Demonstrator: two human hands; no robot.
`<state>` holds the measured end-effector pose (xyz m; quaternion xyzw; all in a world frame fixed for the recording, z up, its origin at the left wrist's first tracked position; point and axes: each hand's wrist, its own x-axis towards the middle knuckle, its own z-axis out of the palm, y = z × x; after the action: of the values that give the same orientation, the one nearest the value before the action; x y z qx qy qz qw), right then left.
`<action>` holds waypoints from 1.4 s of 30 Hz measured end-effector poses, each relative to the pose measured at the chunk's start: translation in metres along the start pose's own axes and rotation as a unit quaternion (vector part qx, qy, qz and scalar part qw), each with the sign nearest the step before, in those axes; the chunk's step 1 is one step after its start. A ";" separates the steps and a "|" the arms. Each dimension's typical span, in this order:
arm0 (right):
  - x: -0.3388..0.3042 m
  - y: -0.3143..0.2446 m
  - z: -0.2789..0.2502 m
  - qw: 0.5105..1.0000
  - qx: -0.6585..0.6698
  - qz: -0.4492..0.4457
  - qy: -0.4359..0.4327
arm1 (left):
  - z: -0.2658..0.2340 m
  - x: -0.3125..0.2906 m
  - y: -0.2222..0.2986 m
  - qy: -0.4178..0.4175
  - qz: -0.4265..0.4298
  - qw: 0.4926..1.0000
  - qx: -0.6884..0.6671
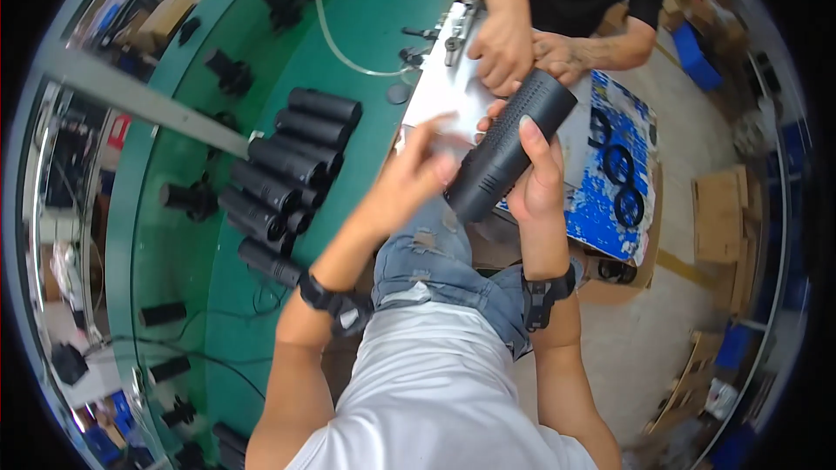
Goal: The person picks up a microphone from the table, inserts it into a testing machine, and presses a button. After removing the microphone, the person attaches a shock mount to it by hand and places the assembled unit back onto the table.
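Note:
A black cylindrical housing (507, 155) with rows of small slots is tilted in front of me, its upper end toward the right. My right hand (538, 181) is closed around it, thumb along the near side and fingertips showing past the far side. Close to the housing's lower left end is my left hand (414, 176), blurred by motion. Its thumb and fingers look spread, with nothing seen between them; whether it touches the housing I cannot tell.
Several similar black cylinders (287, 152) lie grouped on the green bench (252, 313) at left. A co-worker's hands (509, 57) work over a white surface beside a metal clamp fixture (455, 39). Black rings (618, 165) rest on a worn blue board (592, 231). Cardboard boxes (718, 218) stand right.

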<state>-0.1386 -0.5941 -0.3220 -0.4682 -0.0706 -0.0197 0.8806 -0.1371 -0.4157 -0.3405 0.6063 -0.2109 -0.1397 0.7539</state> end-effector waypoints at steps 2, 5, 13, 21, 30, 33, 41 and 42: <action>-0.006 -0.003 -0.010 0.993 -0.082 -0.038 0.078 | 0.028 -0.014 -0.023 -0.038 -0.033 0.998 -0.022; -0.013 -0.001 -0.029 0.994 0.070 0.000 0.085 | 0.035 -0.008 -0.033 -0.035 -0.139 0.976 -0.164; -0.002 0.004 -0.078 0.936 0.314 -0.098 -0.122 | 0.024 0.008 -0.051 -0.134 -0.291 0.782 -0.535; 0.105 -0.053 -0.066 0.933 -0.181 -0.303 0.072 | 0.007 0.003 -0.064 -0.057 -0.243 0.914 -0.321; 0.159 -0.001 -0.085 0.899 -0.370 -0.231 0.053 | -0.008 -0.014 -0.082 -0.019 -0.278 0.903 -0.327; 0.159 0.020 -0.075 0.850 -0.438 -0.255 0.143 | -0.009 -0.021 -0.083 -0.008 -0.282 0.903 -0.322; 0.169 -0.014 -0.105 0.947 -0.312 -0.043 -0.065 | -0.035 0.028 -0.034 -0.037 -0.169 0.958 -0.229; 0.170 -0.008 -0.107 0.948 -0.310 -0.039 -0.063 | -0.045 0.037 -0.025 -0.033 -0.154 0.966 -0.206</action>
<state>0.0399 -0.6819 -0.3500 -0.7154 -0.1342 -0.0458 0.6841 -0.0818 -0.4005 -0.3675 0.4581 -0.1067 -0.3142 0.8246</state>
